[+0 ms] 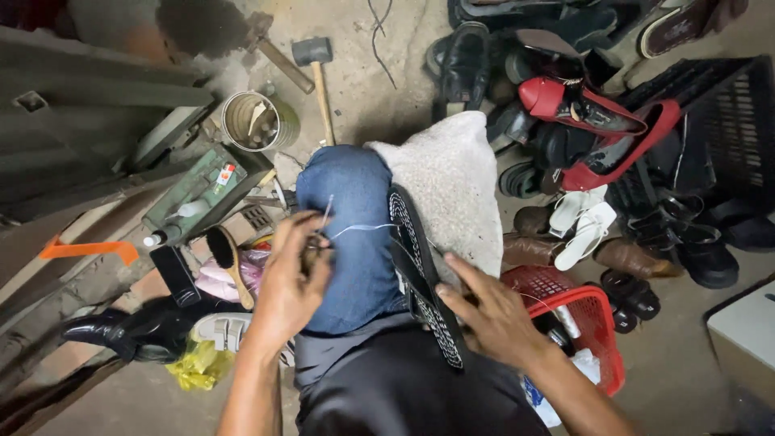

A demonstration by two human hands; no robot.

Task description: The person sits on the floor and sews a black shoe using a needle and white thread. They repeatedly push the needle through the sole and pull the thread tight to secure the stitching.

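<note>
Sandal [424, 274] under right hand [492, 315], green box [206, 186] left

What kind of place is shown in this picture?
Probably a shoe repair workshop. A heap of worn shoes lies on the concrete floor, a hammer is nearby, and the left hand pulls thread through a black sandal.

The concrete floor [355, 89] carries a hammer [316, 64], a tin can [252, 121], a red basket [589, 323] and many shoes [581, 105] along its far right edge.
</note>
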